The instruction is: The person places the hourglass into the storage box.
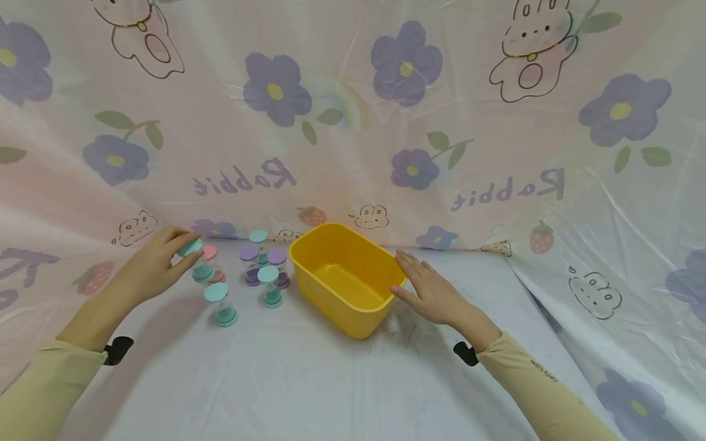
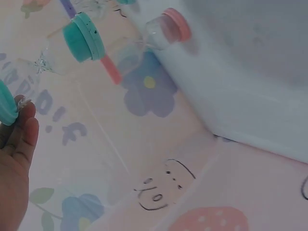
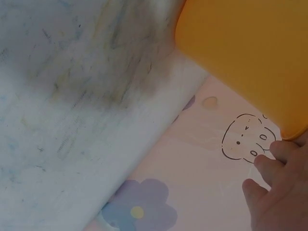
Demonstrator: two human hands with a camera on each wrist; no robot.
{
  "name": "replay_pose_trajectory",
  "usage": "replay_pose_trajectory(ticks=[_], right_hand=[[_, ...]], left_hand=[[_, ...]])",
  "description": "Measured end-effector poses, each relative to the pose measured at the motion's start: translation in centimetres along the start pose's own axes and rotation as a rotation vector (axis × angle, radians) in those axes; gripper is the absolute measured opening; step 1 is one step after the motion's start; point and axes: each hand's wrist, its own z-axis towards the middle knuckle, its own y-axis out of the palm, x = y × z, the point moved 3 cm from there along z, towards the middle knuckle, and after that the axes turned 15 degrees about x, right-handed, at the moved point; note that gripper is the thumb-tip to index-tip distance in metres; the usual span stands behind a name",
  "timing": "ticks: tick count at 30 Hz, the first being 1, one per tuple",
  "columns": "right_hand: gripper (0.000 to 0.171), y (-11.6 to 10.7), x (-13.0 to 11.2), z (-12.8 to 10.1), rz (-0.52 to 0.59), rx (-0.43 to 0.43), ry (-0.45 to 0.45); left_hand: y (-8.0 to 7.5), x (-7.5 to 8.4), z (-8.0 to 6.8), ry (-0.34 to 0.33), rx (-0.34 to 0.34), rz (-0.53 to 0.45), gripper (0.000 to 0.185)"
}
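With the fingertips of my left hand [image 1: 150, 264] I hold a teal-capped sand timer [image 1: 203, 272] by its top cap. The left wrist view shows the fingers round one teal cap, with the clear glass and teal base [image 2: 85, 37] beyond. Just behind it is a pink sand timer [image 1: 209, 252], partly covered. A second teal sand timer [image 1: 220, 304] stands in front. My right hand [image 1: 432, 293] rests with straight fingers along the right end of a yellow plastic bin [image 1: 325, 299], its fingertips at the rim.
Between the left hand and the bin stand two purple sand timers [image 1: 249, 264] and two more teal ones [image 1: 269, 286], close to the bin's left wall. A printed curtain [image 1: 353, 122] hangs behind the white table [image 1: 309, 386]. Dark smudges [image 3: 115, 82] mark the tabletop by the bin.
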Motion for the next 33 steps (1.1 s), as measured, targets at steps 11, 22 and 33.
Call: replay_pose_trajectory(ticks=[11,22,33], right_hand=[[0.082,0.1,-0.1,0.1,-0.004,-0.005,0.000],[0.082,-0.1,-0.1,0.1,-0.009,-0.003,-0.001],[0.082,-0.2,-0.1,0.0,-0.008,-0.008,-0.002]], left_hand=[[1.2,2.3,4.1,0.045,-0.003,-0.020,0.047],[2.6,4.6,7.6,0.019,-0.059,-0.086,0.044],[4.3,6.3,9.9,0.008,-0.090,-0.132,0.046]])
